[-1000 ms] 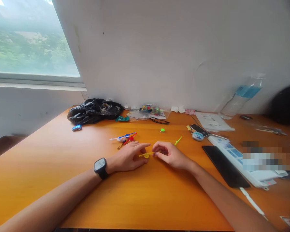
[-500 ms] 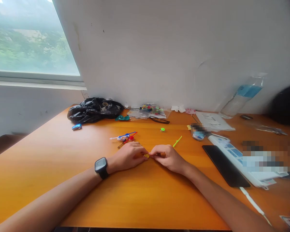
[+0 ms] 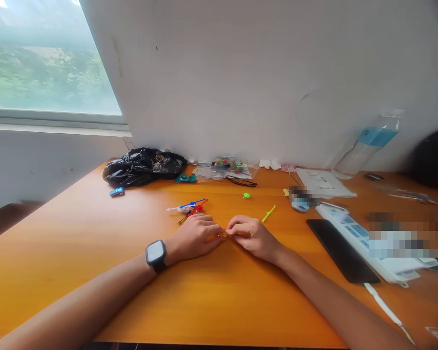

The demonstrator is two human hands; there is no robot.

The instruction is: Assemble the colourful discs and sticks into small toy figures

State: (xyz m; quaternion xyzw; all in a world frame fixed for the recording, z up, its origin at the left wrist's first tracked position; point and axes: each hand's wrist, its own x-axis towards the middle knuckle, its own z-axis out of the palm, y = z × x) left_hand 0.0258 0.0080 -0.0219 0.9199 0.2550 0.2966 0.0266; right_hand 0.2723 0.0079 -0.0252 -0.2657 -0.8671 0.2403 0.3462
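Yellow piece [image 3: 223,234], seemingly between fingers [image 3: 214,229], well inside front table edge [image 3: 204,342]

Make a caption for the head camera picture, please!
Left hand and right hand meet at a small yellow piece over a wooden table.

A glossy orange-brown wooden table [image 3: 204,301] is bearing a crumpled black plastic bag [image 3: 142,167], a long white power strip [image 3: 350,231], a flat black rectangular device [image 3: 339,253], a thin lime-green plastic stick [image 3: 269,214] and a small round green piece [image 3: 246,196].
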